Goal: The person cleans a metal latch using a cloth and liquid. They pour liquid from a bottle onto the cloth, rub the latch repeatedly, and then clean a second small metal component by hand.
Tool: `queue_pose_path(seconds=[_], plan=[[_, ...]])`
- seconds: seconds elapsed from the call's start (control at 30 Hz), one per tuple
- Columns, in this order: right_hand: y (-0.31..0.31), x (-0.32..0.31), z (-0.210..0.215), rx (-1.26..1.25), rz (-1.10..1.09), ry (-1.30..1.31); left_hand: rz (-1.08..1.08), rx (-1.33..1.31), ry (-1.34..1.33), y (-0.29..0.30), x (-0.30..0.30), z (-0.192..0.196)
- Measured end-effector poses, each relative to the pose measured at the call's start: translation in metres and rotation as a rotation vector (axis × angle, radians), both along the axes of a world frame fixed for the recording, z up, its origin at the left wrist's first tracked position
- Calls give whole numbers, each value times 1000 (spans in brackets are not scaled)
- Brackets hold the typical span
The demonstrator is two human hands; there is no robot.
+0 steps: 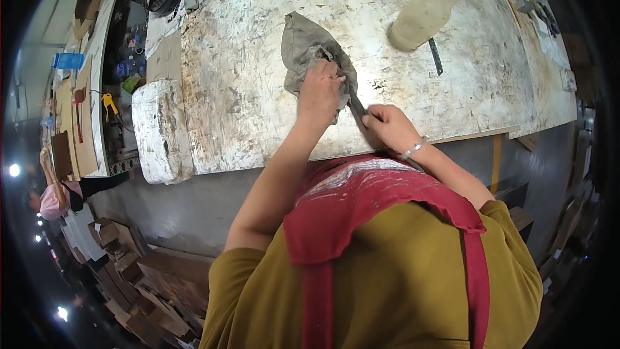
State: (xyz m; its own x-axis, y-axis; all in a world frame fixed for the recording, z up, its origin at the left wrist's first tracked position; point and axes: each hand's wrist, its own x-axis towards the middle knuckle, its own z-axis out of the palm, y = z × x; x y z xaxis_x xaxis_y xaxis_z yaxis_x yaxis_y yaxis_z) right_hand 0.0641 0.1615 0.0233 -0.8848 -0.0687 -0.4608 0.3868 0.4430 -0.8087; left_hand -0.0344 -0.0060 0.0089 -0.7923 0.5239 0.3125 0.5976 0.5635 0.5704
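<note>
A: What does the left hand (321, 89) hold?
B: It's clenched around a grey rag (309, 50) on the stained white workbench (258, 39), wrapping the upper end of a thin dark strip (356, 106).
A: And the right hand (389, 124)?
B: At four o'clock from the left, it's pinching the strip's lower end near the bench edge.
A: Anything else close?
B: A cloudy plastic bottle (426, 11) lies at one o'clock, a dark blade (436, 57) just beside it.
</note>
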Motion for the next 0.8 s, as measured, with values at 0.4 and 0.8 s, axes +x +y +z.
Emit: queue_pose_path(seconds=[0.4,0.8], plan=[[-2,-27,15,-64,2,103,196,-18,-34,-20,31,26],[-3,-37,-12,-308,-105,-137,127,126,-194,9,12,32]])
